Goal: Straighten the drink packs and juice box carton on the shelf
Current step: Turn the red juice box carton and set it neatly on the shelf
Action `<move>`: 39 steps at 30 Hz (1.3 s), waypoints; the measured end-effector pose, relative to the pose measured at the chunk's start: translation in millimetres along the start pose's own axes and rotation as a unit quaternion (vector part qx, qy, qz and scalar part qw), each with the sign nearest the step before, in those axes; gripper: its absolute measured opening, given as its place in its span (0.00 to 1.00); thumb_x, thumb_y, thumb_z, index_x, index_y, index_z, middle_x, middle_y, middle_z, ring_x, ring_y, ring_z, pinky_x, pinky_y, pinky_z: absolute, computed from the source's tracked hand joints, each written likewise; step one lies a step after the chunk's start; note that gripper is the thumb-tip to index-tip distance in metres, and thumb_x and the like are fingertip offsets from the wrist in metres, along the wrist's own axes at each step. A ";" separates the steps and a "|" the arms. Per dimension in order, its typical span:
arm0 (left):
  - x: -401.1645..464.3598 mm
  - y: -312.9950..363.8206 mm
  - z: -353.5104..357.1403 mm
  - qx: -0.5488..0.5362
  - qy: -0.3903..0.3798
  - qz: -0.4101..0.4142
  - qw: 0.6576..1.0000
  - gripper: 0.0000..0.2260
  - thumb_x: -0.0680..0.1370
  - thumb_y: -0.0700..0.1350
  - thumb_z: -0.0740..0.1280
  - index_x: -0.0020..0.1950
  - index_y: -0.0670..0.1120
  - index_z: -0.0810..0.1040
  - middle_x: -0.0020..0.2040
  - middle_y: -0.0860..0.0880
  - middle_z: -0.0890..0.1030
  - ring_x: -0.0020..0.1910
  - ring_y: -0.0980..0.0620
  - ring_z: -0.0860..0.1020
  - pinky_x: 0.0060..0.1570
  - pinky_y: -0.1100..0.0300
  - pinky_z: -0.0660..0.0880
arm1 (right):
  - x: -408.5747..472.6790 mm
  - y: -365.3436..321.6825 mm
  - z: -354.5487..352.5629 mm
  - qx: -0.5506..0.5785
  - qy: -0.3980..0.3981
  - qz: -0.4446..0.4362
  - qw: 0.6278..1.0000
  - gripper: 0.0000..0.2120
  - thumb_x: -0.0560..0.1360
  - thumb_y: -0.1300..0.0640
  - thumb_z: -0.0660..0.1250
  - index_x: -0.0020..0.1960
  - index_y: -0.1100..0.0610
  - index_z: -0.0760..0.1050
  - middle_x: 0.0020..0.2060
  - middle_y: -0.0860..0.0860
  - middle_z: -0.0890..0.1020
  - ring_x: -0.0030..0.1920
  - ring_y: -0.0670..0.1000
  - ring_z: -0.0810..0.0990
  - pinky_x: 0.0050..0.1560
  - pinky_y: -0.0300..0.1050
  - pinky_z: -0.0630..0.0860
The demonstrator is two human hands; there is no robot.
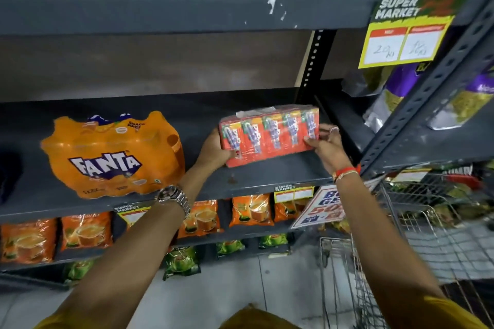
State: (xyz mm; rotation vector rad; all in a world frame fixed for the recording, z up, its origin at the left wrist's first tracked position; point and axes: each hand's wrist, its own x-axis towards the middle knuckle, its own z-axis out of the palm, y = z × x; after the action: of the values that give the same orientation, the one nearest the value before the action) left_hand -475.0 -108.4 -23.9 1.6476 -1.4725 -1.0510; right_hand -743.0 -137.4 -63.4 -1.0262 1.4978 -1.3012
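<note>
The grey metal shelf (267,176) carries an orange Fanta pack (112,155) at nine o'clock and, well apart at three o'clock, a red juice box carton (270,136) resting near its front edge.

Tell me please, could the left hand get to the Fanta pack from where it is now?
Probably yes: the left hand grips the juice box carton, and bare shelf separates it from the Fanta pack.
</note>
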 end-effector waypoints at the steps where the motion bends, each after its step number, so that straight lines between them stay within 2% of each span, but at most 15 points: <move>1: -0.3 -2.3 -1.0 0.007 -0.004 0.025 1.000 0.27 0.69 0.33 0.71 0.66 0.41 0.67 0.63 0.41 0.76 0.62 0.47 0.75 0.56 0.60 0.71 | -3.8 0.3 -0.3 0.012 0.001 0.007 1.000 0.16 0.70 0.69 0.70 0.48 0.54 0.67 0.47 0.55 0.77 0.47 0.49 0.77 0.50 0.45 0.76; 5: -2.9 -24.0 2.5 0.005 0.008 0.125 0.992 0.28 0.73 0.38 0.70 0.70 0.45 0.62 0.62 0.48 0.76 0.60 0.55 0.74 0.54 0.66 0.73 | -7.6 2.7 -6.2 0.076 0.001 0.060 0.995 0.16 0.64 0.63 0.71 0.45 0.52 0.66 0.42 0.52 0.80 0.45 0.50 0.79 0.51 0.50 0.74; 7: -6.1 -32.0 6.2 -0.016 0.035 0.133 0.990 0.28 0.74 0.39 0.69 0.71 0.45 0.62 0.61 0.52 0.73 0.60 0.58 0.72 0.54 0.70 0.71 | -6.5 -4.2 -7.0 0.139 0.012 0.081 0.987 0.12 0.63 0.58 0.68 0.44 0.53 0.68 0.33 0.48 0.80 0.35 0.48 0.79 0.41 0.44 0.74; 10: -20.3 -39.2 19.6 -0.026 0.161 0.114 0.980 0.23 0.74 0.38 0.68 0.67 0.45 0.67 0.62 0.47 0.74 0.59 0.54 0.74 0.57 0.60 0.76 | -1.7 -17.0 -6.0 0.170 0.026 0.071 0.982 0.06 0.73 0.49 0.64 0.42 0.52 0.72 0.33 0.46 0.79 0.33 0.46 0.78 0.28 0.35 0.73; 12: -44.0 -41.4 37.7 -0.046 0.223 0.100 0.969 0.18 0.74 0.34 0.66 0.63 0.43 0.72 0.57 0.49 0.75 0.55 0.51 0.77 0.52 0.61 0.78 | 3.4 -22.1 -3.0 0.156 0.016 0.054 0.986 0.07 0.74 0.49 0.64 0.46 0.51 0.74 0.38 0.46 0.79 0.38 0.46 0.78 0.32 0.35 0.75; 15: -70.4 -32.7 68.3 -0.036 0.145 0.111 0.983 0.21 0.74 0.36 0.67 0.67 0.42 0.70 0.64 0.47 0.72 0.65 0.49 0.72 0.62 0.66 0.70 | 7.2 -26.5 1.4 0.107 0.001 0.044 0.993 0.04 0.70 0.53 0.66 0.43 0.51 0.75 0.39 0.49 0.80 0.36 0.46 0.79 0.40 0.40 0.75; 18: -68.8 -17.6 81.8 -0.029 0.064 0.099 0.993 0.36 0.72 0.44 0.72 0.75 0.44 0.58 0.74 0.47 0.58 0.71 0.57 0.59 0.69 0.65 0.57 | 6.0 -23.7 -5.4 0.126 0.013 0.053 0.990 0.04 0.71 0.58 0.68 0.42 0.55 0.72 0.38 0.52 0.79 0.34 0.47 0.79 0.40 0.41 0.74; 23: -42.2 -4.6 82.9 -0.022 -0.025 0.040 0.999 0.47 0.68 0.49 0.74 0.77 0.49 0.46 0.78 0.48 0.47 0.76 0.47 0.52 0.75 0.45 0.54 | -27.1 -17.6 -2.7 0.116 0.042 0.042 0.992 0.06 0.72 0.53 0.65 0.38 0.53 0.71 0.32 0.48 0.79 0.34 0.47 0.77 0.36 0.40 0.72; 25: -24.7 3.2 79.1 -0.011 -0.046 0.028 0.999 0.44 0.70 0.47 0.73 0.77 0.49 0.48 0.78 0.47 0.50 0.76 0.47 0.53 0.75 0.46 0.54 | -52.0 -8.9 8.2 0.135 0.096 0.028 0.986 0.08 0.75 0.55 0.64 0.37 0.52 0.69 0.35 0.48 0.79 0.37 0.46 0.76 0.41 0.41 0.71; 27: -9.8 10.2 72.8 -0.028 -0.052 0.024 0.998 0.37 0.72 0.40 0.71 0.76 0.47 0.55 0.76 0.46 0.60 0.73 0.47 0.62 0.72 0.52 0.61 | -80.7 1.4 25.4 0.130 0.144 0.002 0.981 0.10 0.77 0.56 0.63 0.38 0.52 0.67 0.39 0.48 0.77 0.40 0.46 0.76 0.43 0.43 0.73; 30: -3.5 10.8 62.4 -0.070 -0.049 0.033 0.996 0.28 0.73 0.31 0.66 0.72 0.40 0.65 0.64 0.44 0.74 0.59 0.53 0.73 0.61 0.59 0.70 | -118.9 14.0 56.5 0.102 0.208 -0.042 0.972 0.11 0.75 0.50 0.67 0.38 0.52 0.68 0.35 0.47 0.76 0.35 0.44 0.74 0.40 0.44 0.73; 33: -8.5 -0.8 54.2 -0.129 0.034 0.048 0.990 0.18 0.74 0.29 0.62 0.64 0.36 0.74 0.54 0.47 0.79 0.44 0.65 0.79 0.51 0.67 0.76 | -146.6 19.1 95.0 0.048 0.207 -0.065 0.975 0.19 0.70 0.39 0.67 0.40 0.54 0.69 0.36 0.52 0.79 0.36 0.51 0.78 0.39 0.51 0.76; 34: -10.8 -6.4 51.2 -0.151 0.094 0.038 0.983 0.17 0.73 0.28 0.60 0.60 0.35 0.77 0.53 0.45 0.80 0.43 0.63 0.80 0.52 0.64 0.78 | -153.0 18.5 107.3 0.019 0.185 -0.084 0.979 0.19 0.70 0.38 0.66 0.40 0.54 0.69 0.38 0.54 0.79 0.38 0.53 0.78 0.39 0.53 0.76; 36: -17.2 -17.6 42.2 -0.199 0.218 0.000 0.955 0.16 0.73 0.29 0.58 0.56 0.35 0.79 0.54 0.39 0.82 0.51 0.48 0.81 0.59 0.51 0.76 | -159.3 16.2 124.5 -0.049 0.095 -0.136 0.985 0.17 0.72 0.39 0.64 0.41 0.53 0.71 0.42 0.55 0.78 0.41 0.54 0.78 0.42 0.54 0.76; 39: -30.4 -33.4 33.0 -0.254 0.271 -0.027 0.928 0.13 0.76 0.31 0.57 0.57 0.35 0.76 0.57 0.36 0.79 0.57 0.39 0.77 0.62 0.44 0.73 | -149.1 8.1 126.5 -0.078 -0.044 -0.169 0.982 0.13 0.76 0.46 0.65 0.46 0.56 0.75 0.39 0.53 0.80 0.40 0.45 0.81 0.43 0.44 0.78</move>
State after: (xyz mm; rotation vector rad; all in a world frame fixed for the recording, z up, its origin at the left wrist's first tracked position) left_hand -490.8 -73.2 -64.4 1.4393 -0.7206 -0.8199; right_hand -580.9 -27.8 -65.6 -1.4705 1.4165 -1.3627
